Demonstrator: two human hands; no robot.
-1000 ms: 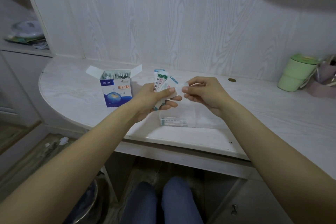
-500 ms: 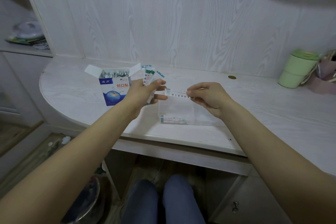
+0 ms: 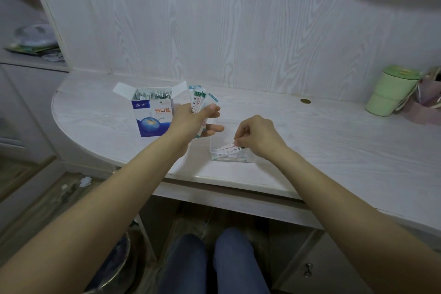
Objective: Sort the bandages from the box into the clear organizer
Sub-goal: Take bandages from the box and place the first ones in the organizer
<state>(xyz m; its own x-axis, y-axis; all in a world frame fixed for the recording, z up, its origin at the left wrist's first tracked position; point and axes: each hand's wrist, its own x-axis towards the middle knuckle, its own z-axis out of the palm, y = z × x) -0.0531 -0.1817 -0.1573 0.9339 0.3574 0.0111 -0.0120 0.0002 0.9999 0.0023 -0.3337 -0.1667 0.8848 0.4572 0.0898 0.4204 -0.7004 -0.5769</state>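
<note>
desk (image 3: 334, 141) right of clear organizer (image 3: 216, 154): bare, wide room to pass | box (image 3: 152, 114) stands close on left, flaps open | green cup (image 3: 391, 93) far right by wall | coin (image 3: 305, 101) lies flat at back

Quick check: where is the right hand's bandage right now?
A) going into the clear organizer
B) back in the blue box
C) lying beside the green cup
A: the right hand pinches a bandage at the clear organizer, near the bandages already inside it.
</note>
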